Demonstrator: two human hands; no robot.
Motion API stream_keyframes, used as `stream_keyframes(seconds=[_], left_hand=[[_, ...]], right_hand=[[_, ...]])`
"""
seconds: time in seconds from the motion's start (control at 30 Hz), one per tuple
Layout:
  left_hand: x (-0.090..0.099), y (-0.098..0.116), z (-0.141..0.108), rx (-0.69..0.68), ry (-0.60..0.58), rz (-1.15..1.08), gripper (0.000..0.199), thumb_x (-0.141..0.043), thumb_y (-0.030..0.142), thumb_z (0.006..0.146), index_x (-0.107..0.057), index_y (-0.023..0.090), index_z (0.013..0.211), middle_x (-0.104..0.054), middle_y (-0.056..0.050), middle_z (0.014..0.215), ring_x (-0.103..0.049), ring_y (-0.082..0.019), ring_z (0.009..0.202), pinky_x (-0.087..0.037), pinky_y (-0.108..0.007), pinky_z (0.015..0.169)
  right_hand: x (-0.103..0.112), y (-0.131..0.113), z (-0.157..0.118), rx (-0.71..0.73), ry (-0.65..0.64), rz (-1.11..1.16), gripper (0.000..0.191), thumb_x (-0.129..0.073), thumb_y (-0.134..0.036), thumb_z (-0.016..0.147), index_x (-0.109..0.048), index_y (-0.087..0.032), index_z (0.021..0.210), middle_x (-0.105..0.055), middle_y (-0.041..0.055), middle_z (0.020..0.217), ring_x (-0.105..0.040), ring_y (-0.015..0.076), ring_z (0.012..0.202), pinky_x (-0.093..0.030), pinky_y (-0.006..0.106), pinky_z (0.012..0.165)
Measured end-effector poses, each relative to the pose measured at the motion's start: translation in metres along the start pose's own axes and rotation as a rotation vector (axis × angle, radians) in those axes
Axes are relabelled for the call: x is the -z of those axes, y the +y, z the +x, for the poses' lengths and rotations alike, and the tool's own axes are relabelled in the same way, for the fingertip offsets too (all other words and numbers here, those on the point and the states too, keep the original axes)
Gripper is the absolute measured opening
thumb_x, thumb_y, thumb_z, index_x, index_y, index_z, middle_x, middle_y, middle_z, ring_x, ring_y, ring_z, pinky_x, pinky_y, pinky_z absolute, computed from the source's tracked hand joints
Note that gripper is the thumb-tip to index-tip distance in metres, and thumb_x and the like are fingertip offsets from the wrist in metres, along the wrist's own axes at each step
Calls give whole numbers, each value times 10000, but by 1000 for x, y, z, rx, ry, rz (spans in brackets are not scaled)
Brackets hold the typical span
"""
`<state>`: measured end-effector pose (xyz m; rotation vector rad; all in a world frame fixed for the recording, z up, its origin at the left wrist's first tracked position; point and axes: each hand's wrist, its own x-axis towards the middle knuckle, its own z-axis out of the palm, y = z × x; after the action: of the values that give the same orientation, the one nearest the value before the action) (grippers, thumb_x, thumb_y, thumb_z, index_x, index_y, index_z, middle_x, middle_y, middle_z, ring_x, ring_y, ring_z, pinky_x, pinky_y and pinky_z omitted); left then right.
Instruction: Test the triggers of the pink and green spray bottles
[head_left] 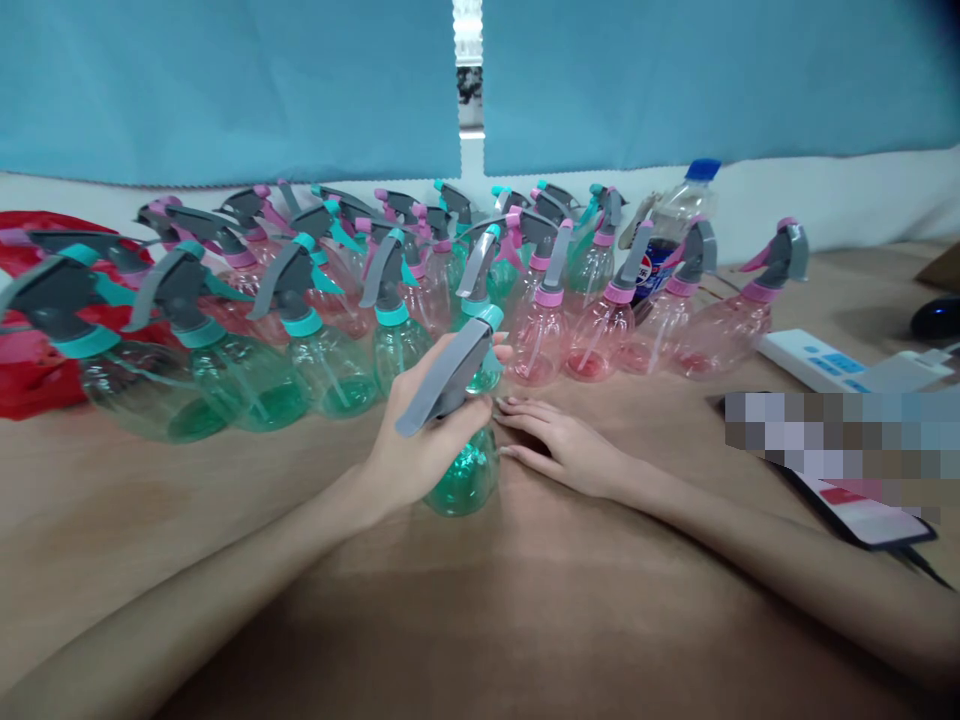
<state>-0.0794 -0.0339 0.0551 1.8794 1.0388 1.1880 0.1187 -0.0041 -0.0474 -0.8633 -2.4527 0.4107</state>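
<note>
Left hand gripping a green spray bottle near the middle of the bench.

The left hand had its fingers wrapped around the neck of the green spray bottle, which stood upright on the bench. The right hand lay flat, fingers stretched out and holding nothing, just beside the bottle. Rows of green bottles and pink bottles stood toward the far edge.

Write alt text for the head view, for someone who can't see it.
The left hand grips a green spray bottle standing on a wooden table, while the right hand rests flat beside it. Behind stand rows of green spray bottles and pink spray bottles.
</note>
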Motion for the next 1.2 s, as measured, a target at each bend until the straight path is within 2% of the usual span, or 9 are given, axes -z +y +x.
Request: stream_keyframes(seconds=[0.2, 0.33, 0.4, 0.53, 0.63, 0.73, 0.9, 1.07, 1.2], left_hand=[[0, -1, 0, 6, 19, 40, 431, -569, 97, 765, -614, 278, 1153, -664, -16, 1196, -658, -201, 886, -537, -334, 742], [0, 3, -2, 15, 38, 68, 405, -560, 99, 756, -632, 279, 1112, -677, -2, 1158, -649, -185, 828, -514, -326, 745], [0, 6, -5, 36, 38, 69, 385, -558, 106, 753, -630, 272, 1093, -690, 0, 1107, -638, -170, 751, -503, -315, 695], [3, 10, -12, 97, 35, 70, 328, -556, 125, 746, -628, 262, 1035, -683, 23, 811, -555, -144, 555, -434, -294, 551], [5, 12, -16, 109, 53, 74, 275, -570, 131, 731, -634, 256, 967, -580, 42, 614, -571, -170, 601, -432, -295, 573], [5, 11, -17, 97, 68, 44, 238, -587, 144, 721, -630, 253, 928, -574, 29, 640, -593, -187, 681, -437, -298, 591], [5, 9, -15, 85, 48, -2, 206, -584, 155, 698, -613, 242, 883, -524, 29, 589, -565, -186, 657, -404, -292, 549], [5, 11, -13, 62, 34, -3, 151, -580, 145, 699, -623, 212, 827, -611, 2, 738, -534, -148, 645, -417, -279, 570], [5, 14, -13, 53, 18, -30, 123, -568, 134, 705, -602, 209, 797, -630, -5, 809, -554, -159, 700, -446, -291, 616]], right_hand=[[-1, 0, 0, -4, -5, -16, 413, -482, -395, 968, -559, -168, 1304, -587, 138, 1348, -493, 267, 1305, -415, 485, 1087], [-2, 1, 0, -7, 1, -13, 421, -479, -407, 967, -561, -166, 1302, -581, 138, 1356, -494, 265, 1305, -419, 480, 1083], [-2, 2, 0, -6, 5, -11, 425, -488, -411, 963, -562, -167, 1302, -578, 139, 1359, -489, 267, 1309, -417, 480, 1082], [-3, 3, 0, -7, 3, -9, 433, -495, -412, 959, -572, -150, 1295, -586, 150, 1347, -491, 274, 1305, -415, 475, 1080], [-2, 2, 0, -10, 9, 1, 423, -497, -404, 958, -576, -155, 1291, -595, 146, 1337, -498, 272, 1297, -420, 476, 1074], [-1, 1, 0, -11, 6, 1, 425, -496, -406, 957, -574, -159, 1295, -593, 141, 1341, -498, 270, 1297, -426, 472, 1069], [-1, 1, 0, -15, 2, -7, 416, -490, -410, 960, -568, -188, 1303, -587, 122, 1352, -501, 268, 1296, -427, 482, 1068], [0, 1, -1, -7, 9, -16, 403, -487, -396, 963, -580, -176, 1287, -593, 133, 1342, -506, 271, 1292, -426, 482, 1072], [1, 0, -1, -11, -4, -19, 410, -481, -400, 966, -578, -166, 1288, -595, 135, 1339, -501, 272, 1297, -424, 479, 1076]])
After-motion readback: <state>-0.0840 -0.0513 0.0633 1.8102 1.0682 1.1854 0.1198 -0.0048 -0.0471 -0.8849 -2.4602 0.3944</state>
